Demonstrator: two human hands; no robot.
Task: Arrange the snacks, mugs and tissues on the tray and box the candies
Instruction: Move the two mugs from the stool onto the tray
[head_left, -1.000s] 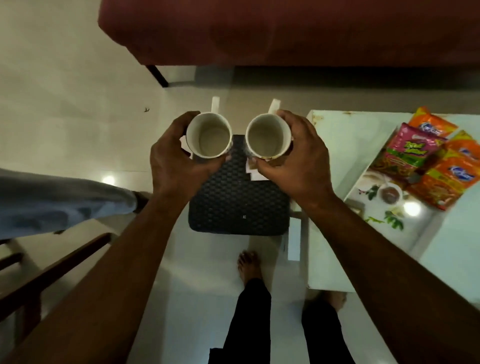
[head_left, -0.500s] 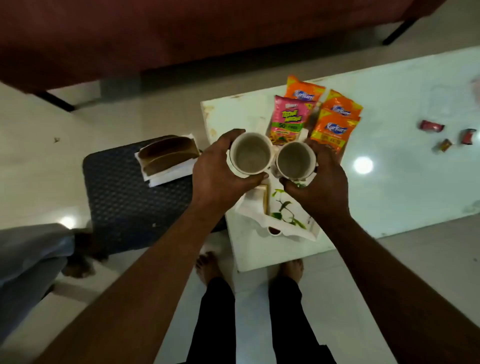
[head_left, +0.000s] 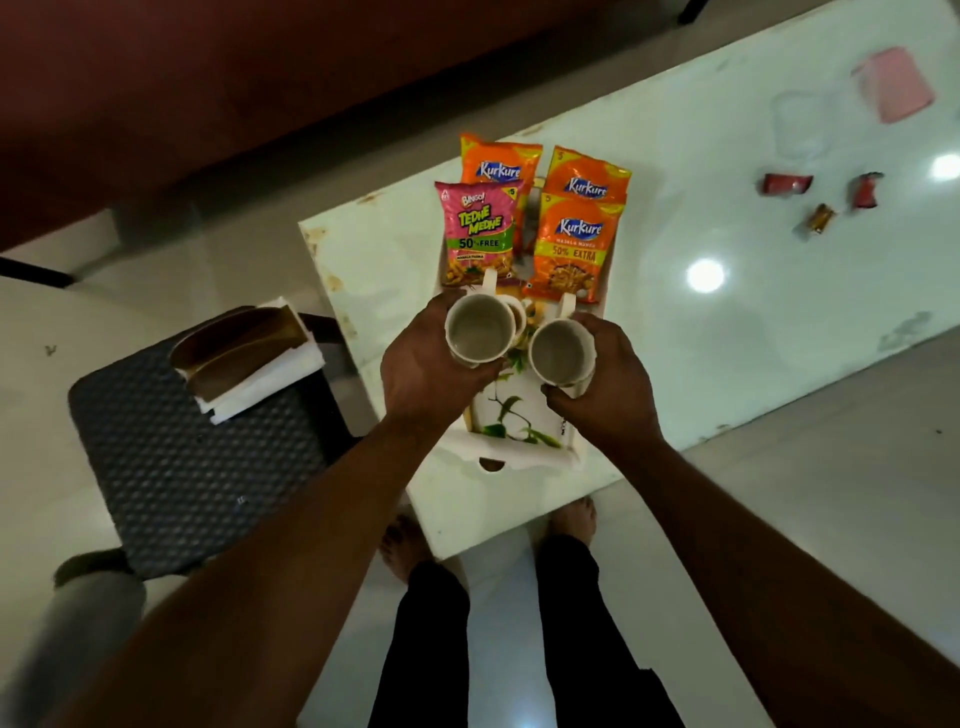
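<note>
My left hand (head_left: 423, 371) grips a white mug (head_left: 477, 328) and my right hand (head_left: 608, 387) grips a second white mug (head_left: 560, 352). Both mugs are upright, empty, side by side over the near half of the white leaf-printed tray (head_left: 519, 451). Several snack packets lie on the tray's far half: a pink Bingo packet (head_left: 477, 234) and orange Kurkure packets (head_left: 574, 247). Wrapped candies (head_left: 787, 183) lie scattered on the table to the right. A brown holder with white tissues (head_left: 249, 364) rests on the stool at left.
The white table (head_left: 727, 322) carries a clear box (head_left: 800, 124) and a pink lid (head_left: 893, 91) at its far right. A dark woven stool (head_left: 182, 467) stands left of the table. A red sofa (head_left: 208, 78) runs along the back. My feet are below the table edge.
Both hands have carried the mugs from above the stool rightward to above the tray; in the last half second they sank a little closer to it.
</note>
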